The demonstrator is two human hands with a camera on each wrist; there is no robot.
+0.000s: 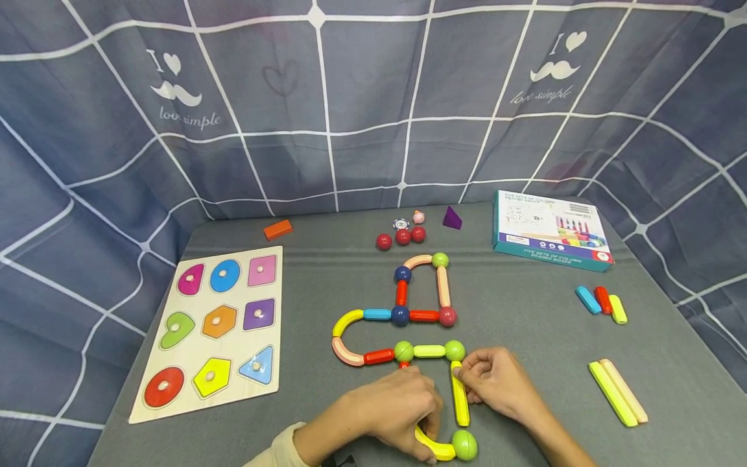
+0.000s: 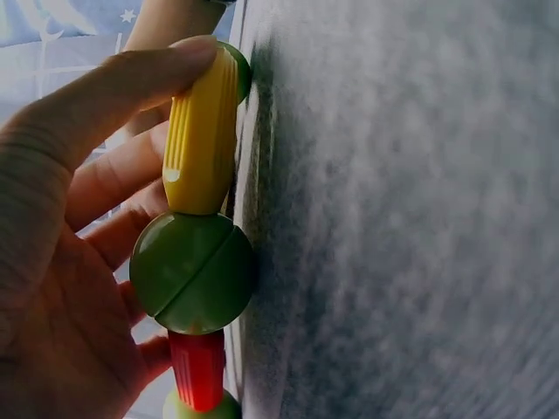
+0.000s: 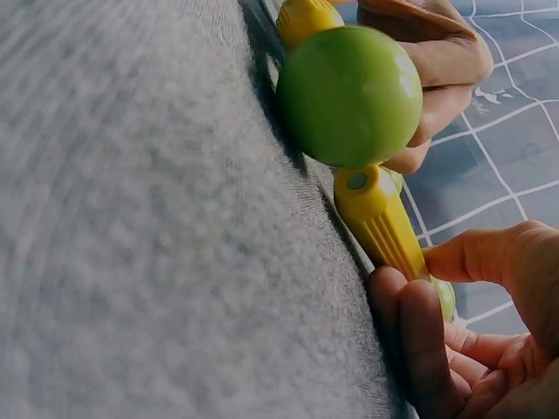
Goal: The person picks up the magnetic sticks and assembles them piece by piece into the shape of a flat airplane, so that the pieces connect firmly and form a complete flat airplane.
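Observation:
My left hand (image 1: 403, 405) pinches a yellow curved magnetic stick (image 1: 434, 447), its thumb along the side in the left wrist view. One end of that stick meets a green ball (image 1: 465, 445); the other joins a second green ball (image 2: 192, 272) with a red stick (image 2: 198, 371) beyond it. Between thumb and fingers, my right hand (image 1: 496, 383) holds a straight yellow stick (image 1: 460, 395). Its upper end is at a green ball (image 1: 454, 350); its lower end, showing a metal disc in the right wrist view, stops just short of the near green ball.
Connected sticks and balls, including a blue ball (image 1: 400, 316), extend behind the hands. A shape puzzle board (image 1: 271, 383) lies left. Loose yellow-green and beige sticks (image 1: 613, 392) lie right, short sticks (image 1: 602, 300) behind them. A box (image 1: 551, 230) and red beads (image 1: 403, 237) are farther back.

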